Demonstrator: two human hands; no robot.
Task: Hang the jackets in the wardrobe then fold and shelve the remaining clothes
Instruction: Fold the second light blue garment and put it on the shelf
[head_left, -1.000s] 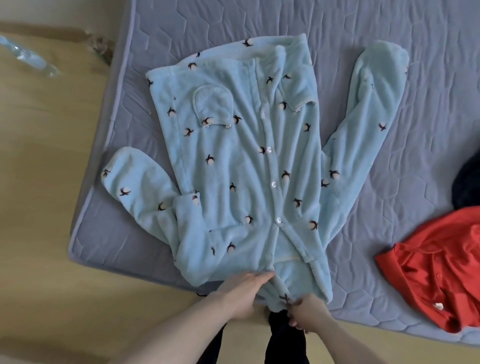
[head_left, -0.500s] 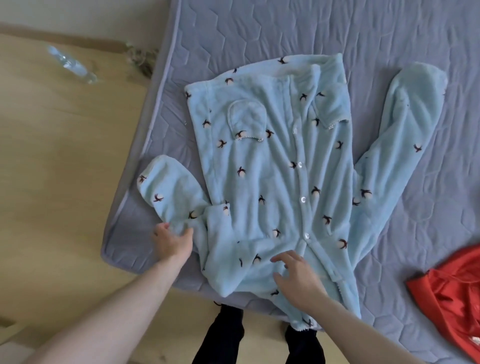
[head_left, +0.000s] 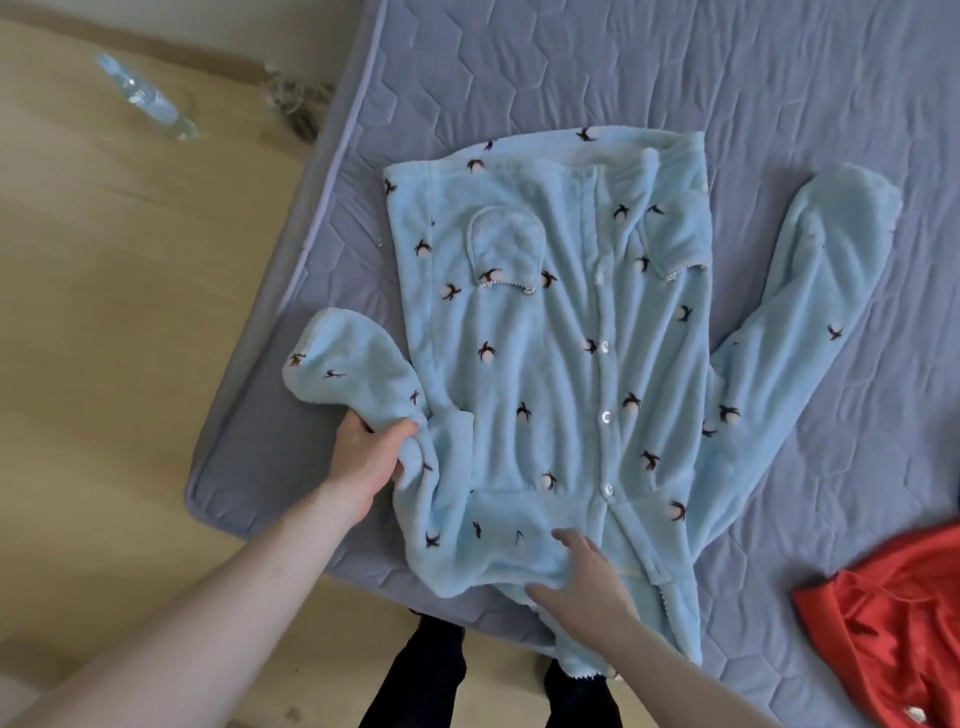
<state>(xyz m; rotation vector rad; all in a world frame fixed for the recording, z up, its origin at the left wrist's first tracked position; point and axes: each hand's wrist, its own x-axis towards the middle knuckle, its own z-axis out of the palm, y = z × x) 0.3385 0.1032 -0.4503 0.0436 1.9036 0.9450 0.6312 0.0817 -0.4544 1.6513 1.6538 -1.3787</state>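
Light-blue fleece pyjama top (head_left: 561, 364) spread buttoned-side-up near mattress (head_left: 675, 67) front-left corner; left hand (head_left: 366, 457) grips sleeve (head_left: 348, 371); right hand (head_left: 582, 584) flat on hem; red garment (head_left: 893, 639) at right edge; bottle (head_left: 148, 98) on floor

A grey-blue quilted mattress (head_left: 779, 78) sits on the pale wooden floor (head_left: 104, 364), carrying a light blue fleece top (head_left: 545, 364) spread flat at its middle and a red garment (head_left: 893, 639) at four o'clock, while a clear plastic bottle (head_left: 148, 98) lies on the floor at ten o'clock.
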